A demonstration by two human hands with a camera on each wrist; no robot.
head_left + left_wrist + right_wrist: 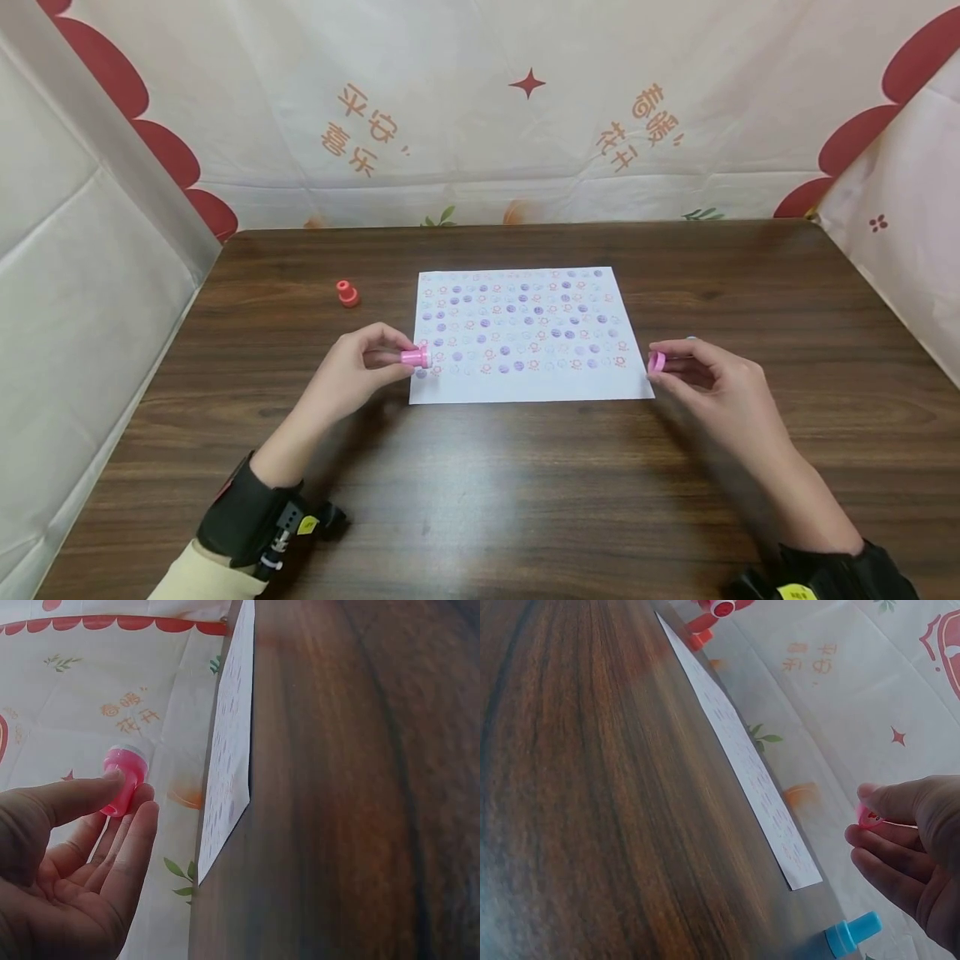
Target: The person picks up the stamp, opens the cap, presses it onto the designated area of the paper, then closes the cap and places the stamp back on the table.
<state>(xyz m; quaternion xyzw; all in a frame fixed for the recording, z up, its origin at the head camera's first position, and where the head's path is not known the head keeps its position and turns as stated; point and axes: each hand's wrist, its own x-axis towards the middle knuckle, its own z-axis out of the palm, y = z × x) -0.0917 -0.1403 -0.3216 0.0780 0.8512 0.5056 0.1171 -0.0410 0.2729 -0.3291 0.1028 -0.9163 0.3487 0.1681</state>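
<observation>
My left hand (360, 362) pinches a pink toy stamp (414, 357) between thumb and fingers, held sideways over the left edge of a white sheet of paper (525, 387). In the left wrist view the stamp (126, 780) shows a whitish end pointing away from the palm. Beside the paper's lower right corner, my right hand (712, 387) pinches a small round pink cap (656, 362) by its rim. The cap (870, 817) shows a red print inside in the right wrist view. Rows of purple, pale blue and red stamped marks cover the sheet.
A red stamp (347, 293) stands on the brown wooden table (480, 492), left of the paper. A blue stamp (853, 934) stands near my right hand, almost wholly hidden behind it in the head view. White printed cloth (480, 108) hangs behind the table.
</observation>
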